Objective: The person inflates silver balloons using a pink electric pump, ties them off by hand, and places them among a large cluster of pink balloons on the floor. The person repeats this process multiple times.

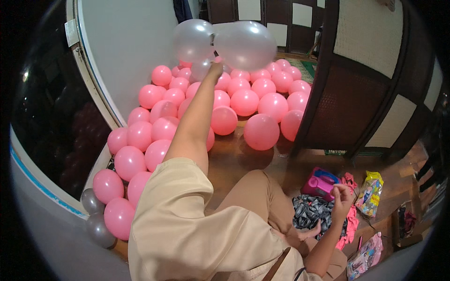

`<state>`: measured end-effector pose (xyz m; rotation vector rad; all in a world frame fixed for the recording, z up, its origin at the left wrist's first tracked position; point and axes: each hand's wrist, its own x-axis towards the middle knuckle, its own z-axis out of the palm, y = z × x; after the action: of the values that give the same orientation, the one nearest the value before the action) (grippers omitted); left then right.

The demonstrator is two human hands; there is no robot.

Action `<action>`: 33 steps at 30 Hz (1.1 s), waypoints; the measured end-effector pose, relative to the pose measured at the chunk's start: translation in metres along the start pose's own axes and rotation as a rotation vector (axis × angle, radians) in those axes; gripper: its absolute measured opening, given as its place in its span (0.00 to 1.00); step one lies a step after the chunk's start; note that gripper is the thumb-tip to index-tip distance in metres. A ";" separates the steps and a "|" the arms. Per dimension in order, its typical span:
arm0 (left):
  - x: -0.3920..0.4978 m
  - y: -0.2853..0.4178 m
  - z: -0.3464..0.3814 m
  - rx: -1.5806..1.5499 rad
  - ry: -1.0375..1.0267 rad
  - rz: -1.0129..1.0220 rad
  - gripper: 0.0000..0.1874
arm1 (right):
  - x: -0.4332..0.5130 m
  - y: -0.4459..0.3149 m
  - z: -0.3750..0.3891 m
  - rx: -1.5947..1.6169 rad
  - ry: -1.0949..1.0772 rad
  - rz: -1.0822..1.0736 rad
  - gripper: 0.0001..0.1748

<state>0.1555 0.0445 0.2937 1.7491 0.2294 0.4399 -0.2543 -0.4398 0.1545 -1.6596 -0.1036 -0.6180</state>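
My left hand is stretched far out in front of me, just under two silver balloons that sit side by side in the air. Whether its fingers grip the balloons' necks or are off them is too small to tell. Farther right, my right hand is raised with loosely bent fingers, and nothing shows in it. Beneath and beside it are a pink and blue electric balloon pump, a heap of uninflated silver balloons and uninflated pink balloons.
Many inflated pink balloons cover the wooden floor ahead and left. Silver balloons rest by the left wall. A dark panelled divider stands right. Balloon packets and an open cardboard box lie at right.
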 end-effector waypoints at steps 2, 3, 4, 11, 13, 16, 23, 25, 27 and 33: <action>-0.021 0.007 0.038 0.366 -0.224 0.243 0.20 | -0.006 0.000 -0.007 -0.029 -0.033 0.015 0.04; -0.056 -0.002 0.059 0.245 -0.329 0.326 0.20 | -0.008 0.002 -0.012 -0.009 -0.057 0.051 0.04; -0.093 -0.005 0.074 0.231 -0.416 0.277 0.20 | -0.008 0.004 -0.020 -0.055 -0.054 0.064 0.05; -0.317 -0.081 0.103 0.961 -1.585 0.458 0.42 | 0.006 0.094 -0.095 -0.143 0.020 0.211 0.04; -0.334 -0.102 0.097 0.718 -1.576 0.402 0.42 | -0.010 0.138 -0.105 -0.538 -0.073 0.348 0.05; -0.352 -0.135 0.092 0.636 -1.473 0.273 0.40 | -0.054 0.195 -0.101 -0.967 -0.300 0.556 0.30; -0.374 -0.152 0.113 0.521 -1.460 0.327 0.37 | -0.074 0.252 -0.041 -1.545 -0.699 0.402 0.16; -0.379 -0.145 0.121 0.452 -1.458 0.355 0.36 | -0.067 0.247 -0.038 -1.470 -0.490 0.323 0.10; -0.386 -0.143 0.127 0.389 -1.503 0.343 0.34 | -0.056 0.235 -0.039 -1.322 -0.292 0.297 0.09; -0.428 -0.161 0.155 0.118 -1.579 0.207 0.37 | -0.039 0.167 -0.020 -0.006 -0.180 0.546 0.09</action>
<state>-0.1560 -0.2227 0.0388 1.7540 -1.0578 -0.8751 -0.2261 -0.4810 -0.0112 -1.6514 0.2171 -0.0553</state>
